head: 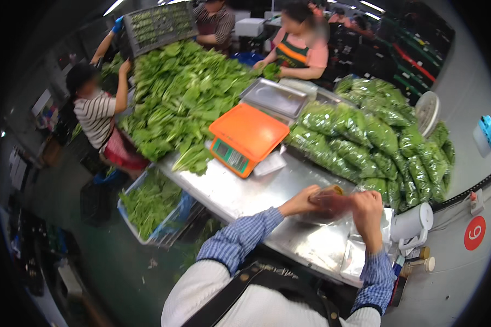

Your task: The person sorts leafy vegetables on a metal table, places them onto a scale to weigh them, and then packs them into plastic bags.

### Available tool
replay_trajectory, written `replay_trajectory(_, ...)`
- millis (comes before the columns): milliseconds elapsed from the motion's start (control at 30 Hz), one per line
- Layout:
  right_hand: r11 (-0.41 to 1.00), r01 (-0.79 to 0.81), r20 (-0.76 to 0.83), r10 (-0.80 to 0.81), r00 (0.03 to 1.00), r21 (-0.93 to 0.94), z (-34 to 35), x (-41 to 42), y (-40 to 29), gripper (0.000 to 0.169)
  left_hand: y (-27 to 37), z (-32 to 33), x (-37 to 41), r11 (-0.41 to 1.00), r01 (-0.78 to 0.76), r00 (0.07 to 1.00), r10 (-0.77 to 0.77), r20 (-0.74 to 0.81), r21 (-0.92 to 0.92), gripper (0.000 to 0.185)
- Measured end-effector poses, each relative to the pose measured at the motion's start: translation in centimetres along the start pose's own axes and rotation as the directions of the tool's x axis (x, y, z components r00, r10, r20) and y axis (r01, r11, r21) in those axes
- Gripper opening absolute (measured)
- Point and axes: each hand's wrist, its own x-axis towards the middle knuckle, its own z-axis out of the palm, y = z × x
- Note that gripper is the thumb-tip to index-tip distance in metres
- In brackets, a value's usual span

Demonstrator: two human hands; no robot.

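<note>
Above the near part of a steel table (311,241), my left hand (304,201) and my right hand (367,208) hold a blurred, dark reddish-brown object (331,204) between them. It has a yellowish top edge, and I cannot tell what it is. Under and beside my right hand lie clear plastic bags (354,255). Beyond my hands stands an orange electronic scale (249,131), its pan bare. Clear bags packed with leafy greens (352,157) are heaped to the right. A large pile of loose leafy greens (188,98) covers the table's far left.
A co-worker (100,110) at left tips a grey crate (159,26) over the pile; another person (300,49) handles greens across the table. A crate of greens (151,204) sits below the left edge. A white jug (411,225) and a fan (427,112) stand at right.
</note>
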Motion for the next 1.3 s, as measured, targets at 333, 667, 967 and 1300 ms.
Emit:
replay_trajectory(333,0.878,-0.431,-0.894,0.008,0.448,-0.208,-13.3,-6.3,7.1,0.021,2.8,-0.7,-1.0,0.992,-0.081,0.982,0.097,-0.164,0.1,0.041)
replay_trajectory(667,0.696,-0.671,-0.44,0.535,0.721,-0.254,3.9,-29.8,8.1,0.019,3.6,3.4,-2.4,0.935,-0.181,0.849,0.305,-0.432,0.305,0.018)
replay_trajectory(967,0.466,-0.717,0.121,0.79,0.601,0.518,5.0,-19.0,4.0,0.033,5.1,2.1,-3.3,0.942,-0.09,0.848,0.243,-0.471,0.324,0.01)
replay_trajectory(1300,-0.055,-0.389,0.318,0.684,0.657,0.92,9.7,-10.2,4.4,0.016,5.0,0.0,-3.3,0.98,0.0,0.928,0.074,-0.366,0.197,0.024)
